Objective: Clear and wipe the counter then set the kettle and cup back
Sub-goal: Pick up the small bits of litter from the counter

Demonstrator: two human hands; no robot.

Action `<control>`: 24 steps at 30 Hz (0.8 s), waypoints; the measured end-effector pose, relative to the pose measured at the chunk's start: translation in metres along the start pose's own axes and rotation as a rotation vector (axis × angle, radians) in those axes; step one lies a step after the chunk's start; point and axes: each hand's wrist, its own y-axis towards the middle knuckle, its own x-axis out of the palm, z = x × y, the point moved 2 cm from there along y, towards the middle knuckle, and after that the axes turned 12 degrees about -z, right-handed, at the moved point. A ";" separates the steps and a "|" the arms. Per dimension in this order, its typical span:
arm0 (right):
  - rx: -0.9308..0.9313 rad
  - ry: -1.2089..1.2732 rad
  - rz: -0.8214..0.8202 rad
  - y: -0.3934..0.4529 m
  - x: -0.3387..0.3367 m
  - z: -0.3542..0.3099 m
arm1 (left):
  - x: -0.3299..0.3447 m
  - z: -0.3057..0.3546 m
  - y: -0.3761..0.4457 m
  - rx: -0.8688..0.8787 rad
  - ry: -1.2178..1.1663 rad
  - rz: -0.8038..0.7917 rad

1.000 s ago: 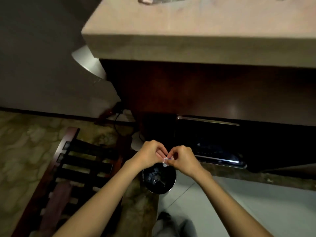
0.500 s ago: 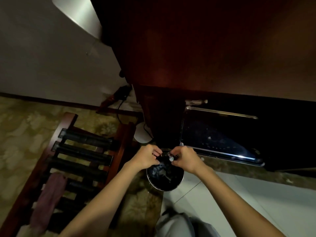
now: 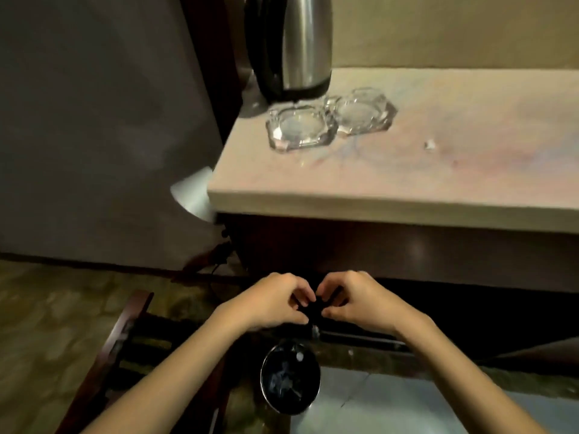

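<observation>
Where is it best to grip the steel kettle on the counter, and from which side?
Probably by the dark handle running down the left side of the kettle, coming from the left. The body is smooth and wide, and two glass ashtrays crowd its front.

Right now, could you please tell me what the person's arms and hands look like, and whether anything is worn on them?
Both forearms are bare right down to the frame's bottom edge, with no sleeves visible. The left hand and right hand wear no gloves, and no watch, bracelet or ring shows at this blur. Fingers look slim, with short nails.
</observation>
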 end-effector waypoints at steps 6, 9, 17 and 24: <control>-0.021 -0.122 0.139 -0.070 -0.084 -0.054 | -0.071 0.090 -0.043 0.121 0.187 0.021; -0.004 -0.138 0.211 -0.096 -0.121 -0.058 | -0.104 0.130 -0.047 0.161 0.292 0.123; 0.056 -0.176 0.281 -0.108 -0.204 -0.026 | -0.154 0.196 0.016 0.113 0.540 0.256; 0.038 -0.254 0.245 -0.079 -0.264 0.010 | -0.179 0.212 0.074 0.044 0.529 0.248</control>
